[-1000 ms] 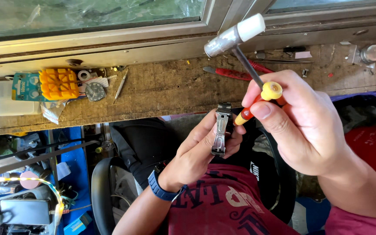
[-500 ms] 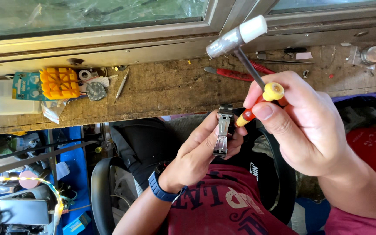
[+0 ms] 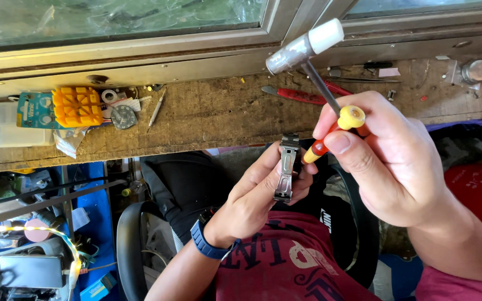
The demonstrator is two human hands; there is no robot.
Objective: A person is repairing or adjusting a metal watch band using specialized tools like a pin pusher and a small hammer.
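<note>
My left hand (image 3: 258,192) holds a metal watch clasp (image 3: 287,167) upright between thumb and fingers, just below the edge of the wooden bench (image 3: 207,114). My right hand (image 3: 389,159) grips a small hammer (image 3: 308,47) with a metal head, a white tip and a yellow knob on its handle. The same hand also holds a red and yellow tool (image 3: 314,151) whose tip touches the clasp. A blue band sits on my left wrist (image 3: 207,242).
On the bench lie a yellow plastic block (image 3: 76,106), a teal battery card (image 3: 32,108), red-handled pliers (image 3: 294,93), tweezers and small parts. A round metal tin (image 3: 475,71) stands far right. A window frame (image 3: 140,47) runs behind. A black chair (image 3: 135,245) is below.
The hammer head has drifted slightly right and up. My left hand still holds the clasp in the same place.
</note>
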